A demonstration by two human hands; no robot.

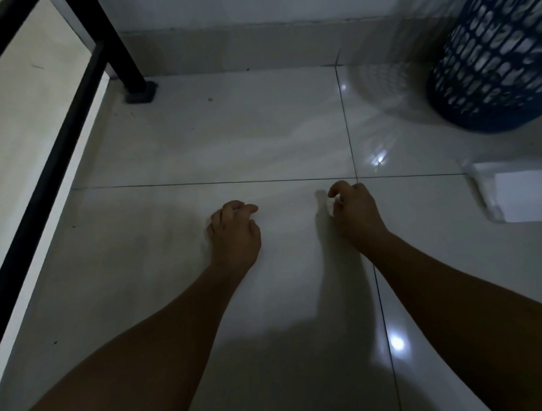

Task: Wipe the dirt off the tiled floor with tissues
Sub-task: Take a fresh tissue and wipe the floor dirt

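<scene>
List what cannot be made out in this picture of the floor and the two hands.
Head view, left hand: curled fingers hide whatever is under the palm.
Right hand: a pale bit between the fingers, too small and dim to name.
Tissue pack: cut off by the right edge.
Basket: top cut off; contents blurred behind its mesh.
Floor: dim light hides most dirt.

One head-worn wide-angle view looks forward and steeply down, close above the tiled floor (261,138), toward the wall's base.
</scene>
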